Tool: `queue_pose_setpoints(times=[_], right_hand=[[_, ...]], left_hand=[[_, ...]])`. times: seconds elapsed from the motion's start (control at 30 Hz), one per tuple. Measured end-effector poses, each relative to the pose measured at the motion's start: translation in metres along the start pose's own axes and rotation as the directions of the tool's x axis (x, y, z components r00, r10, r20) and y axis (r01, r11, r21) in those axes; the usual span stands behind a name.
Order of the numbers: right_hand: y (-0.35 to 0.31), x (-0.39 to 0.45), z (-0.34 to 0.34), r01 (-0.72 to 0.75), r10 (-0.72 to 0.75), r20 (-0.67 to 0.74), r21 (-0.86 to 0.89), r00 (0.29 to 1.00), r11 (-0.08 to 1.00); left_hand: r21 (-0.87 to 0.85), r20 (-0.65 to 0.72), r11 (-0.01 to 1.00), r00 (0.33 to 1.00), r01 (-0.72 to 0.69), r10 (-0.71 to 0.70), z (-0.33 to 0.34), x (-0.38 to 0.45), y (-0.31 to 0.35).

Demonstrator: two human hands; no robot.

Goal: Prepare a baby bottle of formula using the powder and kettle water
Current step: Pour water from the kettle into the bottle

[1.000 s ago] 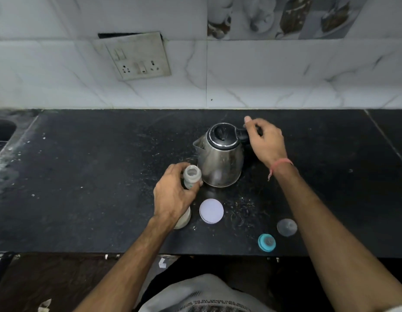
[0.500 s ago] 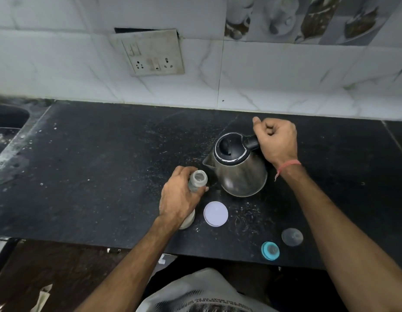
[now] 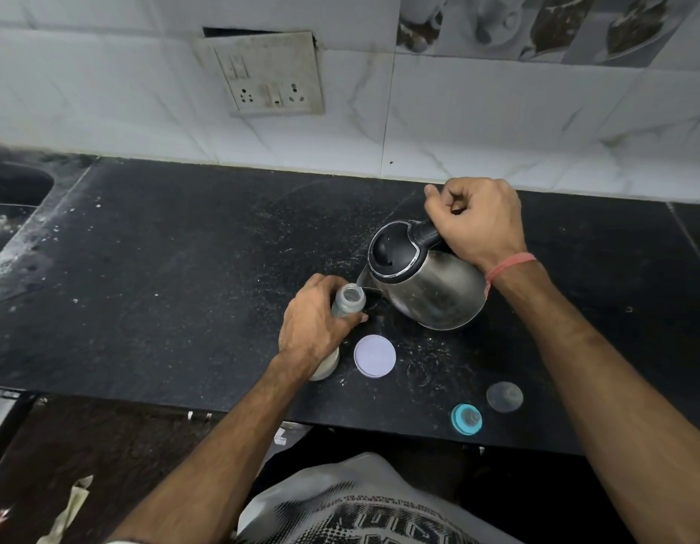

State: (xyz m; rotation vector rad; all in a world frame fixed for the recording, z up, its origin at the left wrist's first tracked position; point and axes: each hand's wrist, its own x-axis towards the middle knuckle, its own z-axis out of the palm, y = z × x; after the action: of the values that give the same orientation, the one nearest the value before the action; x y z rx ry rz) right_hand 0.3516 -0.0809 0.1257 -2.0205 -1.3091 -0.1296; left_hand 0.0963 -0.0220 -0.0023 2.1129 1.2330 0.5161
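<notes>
Right hand (image 3: pixel 480 223) wrapped tight on kettle (image 3: pixel 427 284) handle, body tipped w/ spout just right of open bottle (image 3: pixel 349 301) mouth, bottle upright on counter (image 3: pixel 164 268), gripped round by left hand (image 3: pixel 315 327).

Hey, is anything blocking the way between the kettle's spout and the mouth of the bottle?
Nothing visible. The kettle, tilted in the right hand, has its spout right beside the open mouth of the bottle, which the left hand holds by the body. The nipple ring and cap lie apart near the counter's front edge.
</notes>
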Motion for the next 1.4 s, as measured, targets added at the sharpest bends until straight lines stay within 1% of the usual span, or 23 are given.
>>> queue_pose_setpoints(times=[0.23, 0.4, 0.6, 0.93, 1.4], right_hand=[[-0.015, 0.006, 0.005, 0.122, -0.115, 0.064, -0.126, 0.991, 0.984], [-0.020, 0.008, 0.004, 0.165, -0.144, 0.113, -0.206, 0.983, 0.965], [-0.024, 0.008, 0.003, 0.197, -0.167, 0.144, -0.234, 0.976, 0.952], [-0.039, 0.013, 0.002, 0.296, -0.229, 0.238, -0.301, 0.944, 0.907], [-0.053, 0.018, 0.003, 0.330, -0.236, 0.286, -0.344, 0.929, 0.879]], left_hand=[[0.002, 0.006, 0.999, 0.999, 0.041, -0.041, -0.001, -0.002, 0.000], [0.026, 0.005, 0.999, 0.999, 0.041, -0.041, 0.000, -0.001, 0.000], [0.038, 0.030, 0.998, 0.998, 0.057, -0.058, 0.000, 0.000, 0.000], [0.051, 0.039, 0.997, 0.998, 0.056, -0.058, 0.000, 0.000, 0.001], [0.056, 0.040, 0.997, 0.997, 0.061, -0.063, -0.002, 0.000, 0.001]])
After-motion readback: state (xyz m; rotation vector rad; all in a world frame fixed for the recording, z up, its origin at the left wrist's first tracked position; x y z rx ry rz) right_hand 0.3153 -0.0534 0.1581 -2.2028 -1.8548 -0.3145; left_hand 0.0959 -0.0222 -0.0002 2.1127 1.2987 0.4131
